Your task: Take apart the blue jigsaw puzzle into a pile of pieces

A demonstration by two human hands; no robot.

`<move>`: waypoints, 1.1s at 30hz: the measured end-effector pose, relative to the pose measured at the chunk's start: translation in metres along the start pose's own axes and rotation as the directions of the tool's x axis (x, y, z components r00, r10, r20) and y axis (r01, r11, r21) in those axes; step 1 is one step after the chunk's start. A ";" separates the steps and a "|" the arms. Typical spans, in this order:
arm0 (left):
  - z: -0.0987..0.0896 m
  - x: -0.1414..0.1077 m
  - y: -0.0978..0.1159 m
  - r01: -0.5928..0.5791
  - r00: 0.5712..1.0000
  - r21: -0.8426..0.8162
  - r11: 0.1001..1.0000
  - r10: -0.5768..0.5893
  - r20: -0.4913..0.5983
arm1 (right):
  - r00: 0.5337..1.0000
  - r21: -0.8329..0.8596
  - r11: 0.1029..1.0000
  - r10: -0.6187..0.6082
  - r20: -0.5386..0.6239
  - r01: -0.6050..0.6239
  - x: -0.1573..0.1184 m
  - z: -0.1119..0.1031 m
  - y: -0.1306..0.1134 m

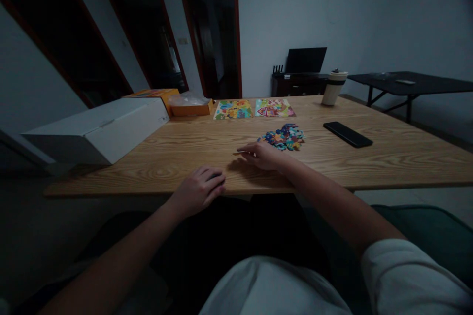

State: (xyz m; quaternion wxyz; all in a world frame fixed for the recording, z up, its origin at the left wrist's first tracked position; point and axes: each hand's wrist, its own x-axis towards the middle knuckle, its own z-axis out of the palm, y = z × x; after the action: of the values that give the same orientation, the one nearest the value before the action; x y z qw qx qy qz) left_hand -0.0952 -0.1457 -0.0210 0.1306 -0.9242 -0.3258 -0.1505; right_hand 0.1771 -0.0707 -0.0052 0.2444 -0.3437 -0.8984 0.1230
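Above the near part of the table, my right hand (pixel 260 155) pinches a thin yellowish jigsaw puzzle piece (pixel 236 153) between thumb and fingers, seen almost edge-on. Just beyond that hand lies a loose pile of small multicoloured puzzle pieces (pixel 284 136), overlapping one another. My left hand (pixel 201 187) rests on the table's front edge, left of the right hand. Its fingers are loosely bent with a dark gap between them, and I see nothing held there.
Two colourful picture sheets (pixel 233 110) lie toward the far edge. At left stand a long white box (pixel 107 123) and an orange open box (pixel 192 109) with clear plastic. A black phone (pixel 347 134) and a lidded cup (pixel 334 88) are at right on the wooden table (pixel 177 145).
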 end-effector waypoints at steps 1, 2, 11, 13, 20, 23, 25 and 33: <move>0.002 -0.008 0.000 -0.012 1.000 -0.009 1.000 0.012 -0.004 | 1.000 -0.012 1.000 -0.020 0.009 0.020 0.000 0.000 -0.002; 0.003 -0.015 -0.001 -0.026 1.000 -0.011 1.000 0.026 -0.013 | 0.999 -0.020 0.999 -0.034 0.015 0.035 -0.001 0.001 -0.003; 0.004 -0.020 -0.018 -0.014 0.984 -0.235 0.972 -0.028 -0.174 | 0.998 0.127 0.991 0.050 -0.045 -0.044 0.002 -0.001 -0.002; 0.004 -0.009 -0.026 0.173 0.954 -0.338 0.925 -0.242 -0.175 | 0.993 0.247 0.966 0.092 -0.077 -0.071 0.003 0.001 0.001; 0.006 0.089 -0.046 0.326 0.834 -0.425 0.845 -0.468 -0.291 | 0.967 0.050 0.998 0.035 -0.253 -0.023 0.002 -0.026 0.026; 0.012 0.149 -0.047 0.268 0.867 -0.382 0.884 -0.394 -0.305 | 0.949 -0.155 0.978 0.089 -0.301 -0.141 0.004 -0.048 0.046; 0.023 0.182 -0.042 0.279 0.901 -0.325 0.904 -0.364 -0.237 | 0.959 -0.228 0.947 0.174 -0.225 -0.225 0.004 -0.057 0.057; 0.079 0.220 -0.007 0.313 0.949 -0.364 0.877 -0.280 0.143 | 0.826 0.135 0.853 0.522 -0.215 -0.504 -0.034 -0.095 0.104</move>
State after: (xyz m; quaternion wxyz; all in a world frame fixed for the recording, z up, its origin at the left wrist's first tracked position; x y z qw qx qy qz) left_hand 0.0788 0.0106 -0.0126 -0.0909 -0.8765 -0.4332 -0.1893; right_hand 0.3067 -0.0124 0.0236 0.3229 -0.5755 -0.7310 0.1735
